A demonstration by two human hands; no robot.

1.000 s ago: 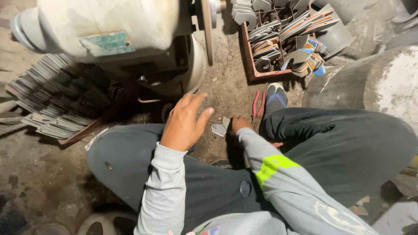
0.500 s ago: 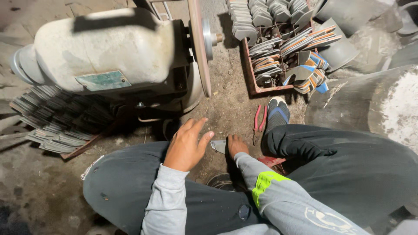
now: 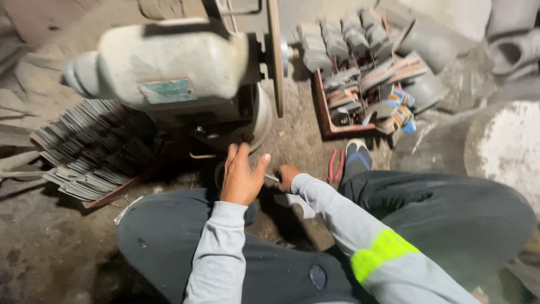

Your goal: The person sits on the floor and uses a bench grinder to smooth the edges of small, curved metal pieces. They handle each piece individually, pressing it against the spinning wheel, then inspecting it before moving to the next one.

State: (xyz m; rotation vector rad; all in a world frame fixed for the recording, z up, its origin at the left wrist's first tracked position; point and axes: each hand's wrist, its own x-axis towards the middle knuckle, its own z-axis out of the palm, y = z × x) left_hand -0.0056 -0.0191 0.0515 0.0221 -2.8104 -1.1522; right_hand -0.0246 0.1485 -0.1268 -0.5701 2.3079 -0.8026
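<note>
Here, right hand (image 3: 288,175) on metal piece (image 3: 272,178)

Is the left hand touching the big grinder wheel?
No, the left hand is spread open low near the knee, well below and apart from the upright grinder wheel.

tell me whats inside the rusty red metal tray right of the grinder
The rusty red metal tray holds stacked grey metal blades and a few pieces with blue and orange handles. The piles cover the tray floor, so anything underneath them cannot be seen.
</note>
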